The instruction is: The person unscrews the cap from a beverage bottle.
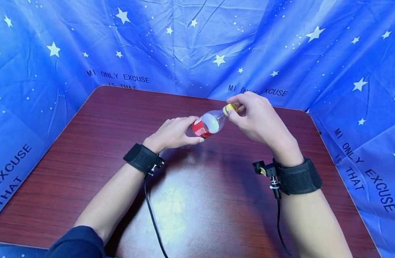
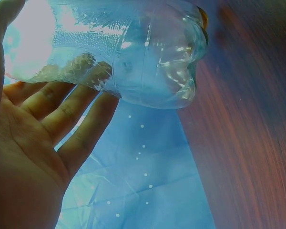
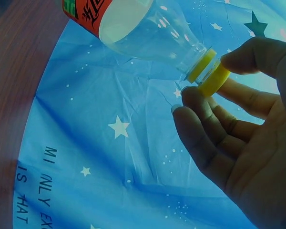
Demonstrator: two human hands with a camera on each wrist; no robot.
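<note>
A clear plastic bottle (image 1: 219, 115) with a red label (image 1: 200, 129) is held tilted above the table, its neck up and to the right. My left hand (image 1: 173, 133) grips its lower body, thumb on the near side and fingers round the far side. In the left wrist view the bottle's clear base (image 2: 176, 71) sticks out past the fingers. My right hand (image 1: 257, 116) pinches the yellow cap (image 3: 215, 81) between thumb and fingers at the bottle's mouth. Clear neck shows between the cap and a yellow ring (image 3: 201, 66) on the neck.
The reddish-brown wooden table (image 1: 97, 143) spreads below both hands. A blue star-printed cloth (image 1: 184, 53) hangs behind it and along its sides. Black straps with small cameras circle both wrists, and a cable (image 1: 152, 215) runs from each towards me.
</note>
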